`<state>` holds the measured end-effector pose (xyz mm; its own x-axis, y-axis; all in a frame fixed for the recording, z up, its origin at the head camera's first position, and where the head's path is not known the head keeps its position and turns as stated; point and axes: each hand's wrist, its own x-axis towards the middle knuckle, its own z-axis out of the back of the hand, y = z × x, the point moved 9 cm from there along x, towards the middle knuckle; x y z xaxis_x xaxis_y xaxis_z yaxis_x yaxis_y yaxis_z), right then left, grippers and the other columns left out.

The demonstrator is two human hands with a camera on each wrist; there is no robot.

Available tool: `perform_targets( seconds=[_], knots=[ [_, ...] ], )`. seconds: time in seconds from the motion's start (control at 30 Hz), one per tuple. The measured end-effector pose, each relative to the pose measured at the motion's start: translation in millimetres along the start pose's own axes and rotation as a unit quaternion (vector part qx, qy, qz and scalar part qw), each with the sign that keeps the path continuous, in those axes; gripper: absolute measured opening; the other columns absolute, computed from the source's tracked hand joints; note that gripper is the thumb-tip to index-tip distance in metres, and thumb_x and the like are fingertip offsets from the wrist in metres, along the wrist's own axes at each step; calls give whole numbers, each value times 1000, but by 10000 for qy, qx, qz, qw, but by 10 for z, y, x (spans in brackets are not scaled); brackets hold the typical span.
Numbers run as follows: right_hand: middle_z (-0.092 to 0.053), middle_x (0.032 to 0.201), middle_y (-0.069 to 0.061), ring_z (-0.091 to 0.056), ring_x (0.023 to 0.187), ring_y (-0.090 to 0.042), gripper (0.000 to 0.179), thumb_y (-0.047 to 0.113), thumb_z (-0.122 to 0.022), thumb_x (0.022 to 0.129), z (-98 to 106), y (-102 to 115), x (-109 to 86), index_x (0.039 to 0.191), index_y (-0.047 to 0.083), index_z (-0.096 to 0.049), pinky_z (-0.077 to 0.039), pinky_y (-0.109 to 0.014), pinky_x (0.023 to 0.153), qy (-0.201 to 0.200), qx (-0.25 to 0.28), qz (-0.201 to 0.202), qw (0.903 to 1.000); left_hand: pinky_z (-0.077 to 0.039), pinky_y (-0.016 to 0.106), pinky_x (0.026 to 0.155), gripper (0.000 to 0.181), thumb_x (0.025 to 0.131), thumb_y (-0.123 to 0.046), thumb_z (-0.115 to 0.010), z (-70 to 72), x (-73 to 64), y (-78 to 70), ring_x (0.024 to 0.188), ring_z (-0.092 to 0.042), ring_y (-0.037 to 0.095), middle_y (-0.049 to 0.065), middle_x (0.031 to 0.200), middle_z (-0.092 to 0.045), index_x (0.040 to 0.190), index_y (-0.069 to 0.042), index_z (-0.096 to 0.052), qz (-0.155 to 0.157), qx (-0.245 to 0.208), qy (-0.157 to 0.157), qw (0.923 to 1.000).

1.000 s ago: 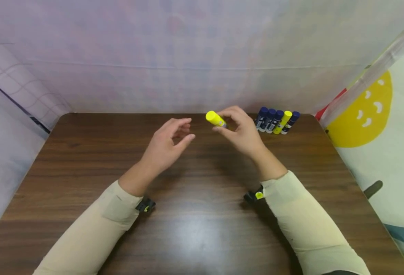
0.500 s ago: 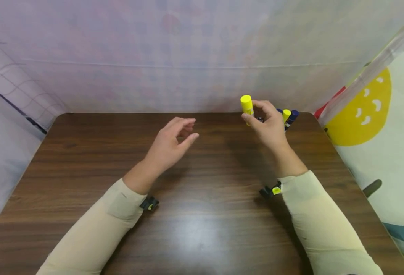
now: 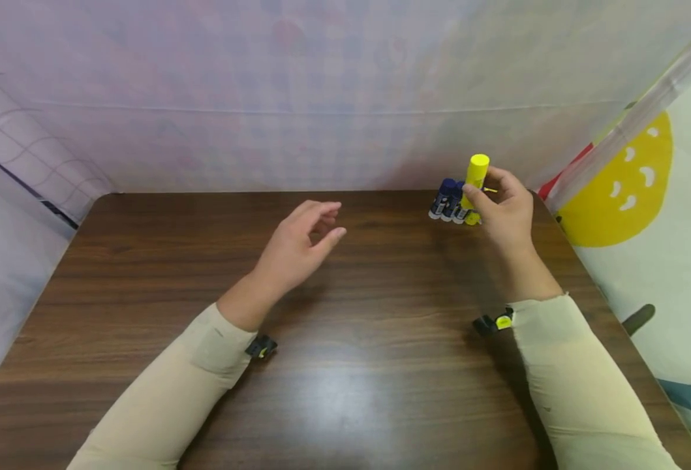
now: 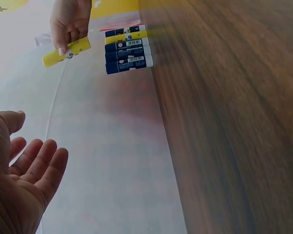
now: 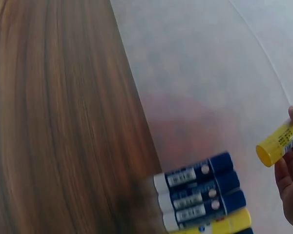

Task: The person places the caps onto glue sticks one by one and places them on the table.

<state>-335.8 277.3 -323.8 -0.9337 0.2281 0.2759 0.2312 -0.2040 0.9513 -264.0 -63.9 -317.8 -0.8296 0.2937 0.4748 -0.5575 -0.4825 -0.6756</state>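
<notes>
My right hand (image 3: 506, 205) pinches a yellow glue stick (image 3: 477, 172) between thumb and fingers, holding it nearly upright above the table's back right. Just behind and below it stands a row of glue sticks, partly hidden by the hand: several dark blue ones (image 3: 444, 198) with white bases and one yellow one (image 4: 125, 37). In the right wrist view, the held yellow glue stick (image 5: 278, 144) is apart from the blue ones (image 5: 195, 174). Over the middle of the table hovers my left hand (image 3: 298, 251), its fingers loosely bent and holding nothing.
The brown wooden table (image 3: 345, 307) ends at a pale cloth backdrop (image 3: 263, 117) right behind the row. A cloth with a yellow print (image 3: 633, 183) hangs along the right side. Small black devices (image 3: 261, 346) are strapped at both wrists.
My right hand has carried the yellow glue stick from near the middle rightward to the row, turning it from tilted to nearly upright. The left hand has drifted slightly right.
</notes>
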Motion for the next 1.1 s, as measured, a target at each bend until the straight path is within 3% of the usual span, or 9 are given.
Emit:
perform_targets(
  seconds=[0.23, 0.43, 0.67, 1.1],
  knots=[
    [-72, 106, 2, -62, 100, -14, 30, 6, -80, 90, 274, -138, 91, 118, 11, -71, -54, -20, 89, -483, 699, -65, 9964, -59, 38, 97, 43, 100, -20, -71, -54, 11, -45, 112, -68, 25, 13, 125, -67, 139, -3, -61, -122, 136, 99, 9998],
    [-69, 107, 1, -61, 102, -14, 28, 3, -78, 91, 457, -234, 140, 117, 10, -70, -54, -19, 90, -790, 929, -109, 9925, -58, 39, 99, 44, 101, -21, -71, -85, -9, -30, 116, -66, 23, 11, 127, -67, 140, -4, -61, -59, 234, 193, 9995],
    [-67, 109, 1, -61, 103, -14, 27, 5, -78, 91, 611, -358, 188, 115, 12, -68, -54, -18, 91, -951, 816, -227, 9919, -58, 37, 101, 45, 102, -22, -70, -140, -30, 3, 118, -65, 22, 9, 128, -66, 142, -6, -59, 45, 206, 371, 9991],
    [-66, 101, 1, -60, 97, -12, 24, 0, -77, 89, 785, -646, 276, 108, 13, -69, -56, -13, 80, -1305, 774, -426, 9875, -58, 36, 100, 43, 102, -22, -70, -150, -27, -7, 117, -66, 22, 9, 128, -67, 140, -5, -60, -62, 336, 370, 9987]
  ],
)
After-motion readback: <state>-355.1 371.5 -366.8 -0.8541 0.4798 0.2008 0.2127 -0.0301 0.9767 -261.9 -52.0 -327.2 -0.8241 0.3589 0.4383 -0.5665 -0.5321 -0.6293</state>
